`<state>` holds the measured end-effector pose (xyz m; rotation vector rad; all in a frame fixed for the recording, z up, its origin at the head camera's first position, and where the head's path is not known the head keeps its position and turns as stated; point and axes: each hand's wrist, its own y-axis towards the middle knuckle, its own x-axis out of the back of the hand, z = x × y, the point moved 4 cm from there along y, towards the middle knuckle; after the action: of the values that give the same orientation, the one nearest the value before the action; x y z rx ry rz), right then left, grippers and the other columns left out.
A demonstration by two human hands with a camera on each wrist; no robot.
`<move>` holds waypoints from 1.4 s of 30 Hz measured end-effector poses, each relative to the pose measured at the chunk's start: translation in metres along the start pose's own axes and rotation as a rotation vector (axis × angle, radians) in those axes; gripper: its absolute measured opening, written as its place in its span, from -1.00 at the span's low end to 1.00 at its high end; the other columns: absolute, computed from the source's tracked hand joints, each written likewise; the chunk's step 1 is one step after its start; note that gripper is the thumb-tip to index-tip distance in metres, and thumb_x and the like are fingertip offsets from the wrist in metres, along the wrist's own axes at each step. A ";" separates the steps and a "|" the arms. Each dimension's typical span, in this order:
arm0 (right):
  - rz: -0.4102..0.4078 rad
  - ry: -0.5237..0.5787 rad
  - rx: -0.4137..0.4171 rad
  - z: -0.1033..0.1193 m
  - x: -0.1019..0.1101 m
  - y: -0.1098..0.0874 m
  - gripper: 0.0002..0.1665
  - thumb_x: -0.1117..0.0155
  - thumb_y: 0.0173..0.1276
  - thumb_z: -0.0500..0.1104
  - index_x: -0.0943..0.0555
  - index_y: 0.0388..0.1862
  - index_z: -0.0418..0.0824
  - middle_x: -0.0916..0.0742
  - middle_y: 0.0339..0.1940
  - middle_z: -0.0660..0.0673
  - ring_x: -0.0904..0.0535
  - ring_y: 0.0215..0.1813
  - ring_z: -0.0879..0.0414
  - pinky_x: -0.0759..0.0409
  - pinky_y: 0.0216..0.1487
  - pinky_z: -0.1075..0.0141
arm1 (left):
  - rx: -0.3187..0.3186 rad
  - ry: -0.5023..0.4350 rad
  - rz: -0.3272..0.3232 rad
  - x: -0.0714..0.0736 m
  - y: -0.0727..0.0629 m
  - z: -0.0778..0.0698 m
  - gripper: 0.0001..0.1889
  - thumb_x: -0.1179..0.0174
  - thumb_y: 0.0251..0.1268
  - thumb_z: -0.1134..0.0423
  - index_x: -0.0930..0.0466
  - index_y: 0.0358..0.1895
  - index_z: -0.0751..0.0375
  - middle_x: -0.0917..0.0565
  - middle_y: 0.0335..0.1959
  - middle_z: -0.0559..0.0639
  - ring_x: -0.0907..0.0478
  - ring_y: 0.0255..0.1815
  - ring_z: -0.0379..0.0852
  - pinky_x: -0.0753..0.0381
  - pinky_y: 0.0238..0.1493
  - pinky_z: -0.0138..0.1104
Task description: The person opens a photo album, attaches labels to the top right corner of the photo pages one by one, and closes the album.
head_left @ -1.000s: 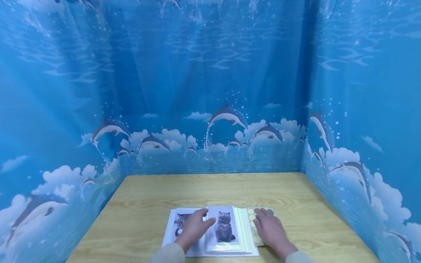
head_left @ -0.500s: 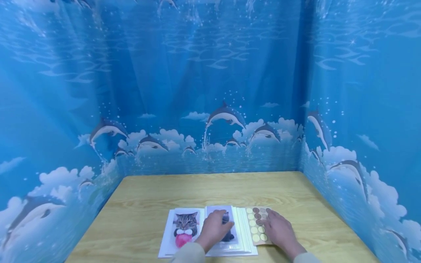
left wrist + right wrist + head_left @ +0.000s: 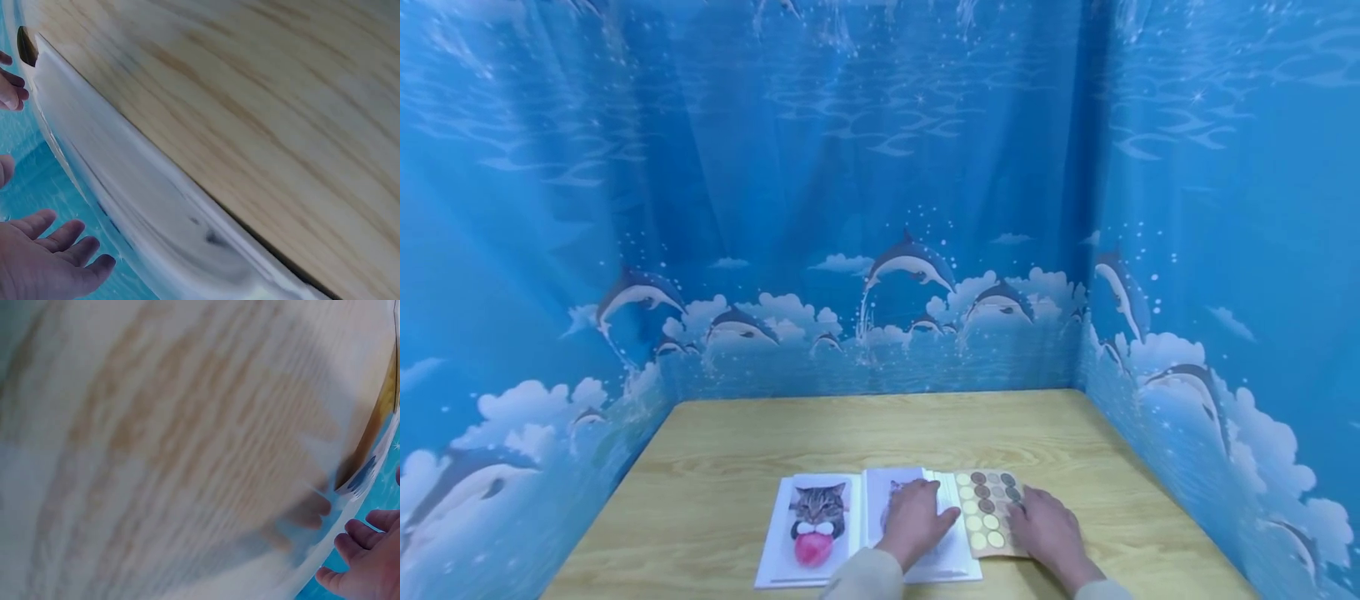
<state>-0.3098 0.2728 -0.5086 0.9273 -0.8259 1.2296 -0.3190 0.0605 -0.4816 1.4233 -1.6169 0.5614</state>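
My left grip (image 3: 917,521) has shifted rightward over the last second: it lay across the striped-cat photo (image 3: 817,525), and now that photo shows whole on the left page, down to the pink ball. I now cover most of the grey-cat photo (image 3: 877,500) on the right page instead. My fingers there are loosely extended, thumb apart, closed round nothing; whether they touch the page I cannot tell.

My right grip (image 3: 1048,533) has slid outward too, so more round discs show on the sheet (image 3: 991,512). It is relaxed and holds nothing that I can see, its fingertips over the sheet's right edge.

The album (image 3: 854,542) lies open on the table (image 3: 850,433), the sheet close against its right side. I judge the shift turns my work toward the right page, with the discs left exposed for picking.
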 end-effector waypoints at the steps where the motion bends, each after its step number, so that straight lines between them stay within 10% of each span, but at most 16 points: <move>1: 0.002 -0.003 0.001 -0.001 0.000 0.000 -0.34 -0.06 0.50 -0.05 -0.36 0.31 -0.59 -0.47 0.27 -0.57 -0.33 0.31 -0.49 -0.23 0.29 -0.39 | -0.003 0.010 0.002 -0.002 0.000 -0.002 -0.45 -0.35 0.22 -0.03 -0.60 0.14 0.31 -0.62 0.11 0.26 -0.49 0.22 0.25 -0.36 0.31 0.16; 42: 0.054 -0.058 -0.051 -0.010 -0.009 -0.003 -0.38 0.01 0.52 0.02 -0.49 0.20 -0.52 -0.40 0.32 -0.59 -0.23 0.38 -0.49 0.09 0.31 -0.52 | -0.012 0.352 0.141 -0.049 0.004 -0.023 -0.38 -0.09 0.32 -0.28 -0.61 0.20 0.12 -0.37 0.41 0.31 -0.18 0.49 0.25 -0.10 0.44 0.21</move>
<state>-0.3084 0.2785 -0.5208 0.9076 -0.9294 1.2277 -0.3174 0.1066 -0.5101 1.1325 -1.4382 0.8329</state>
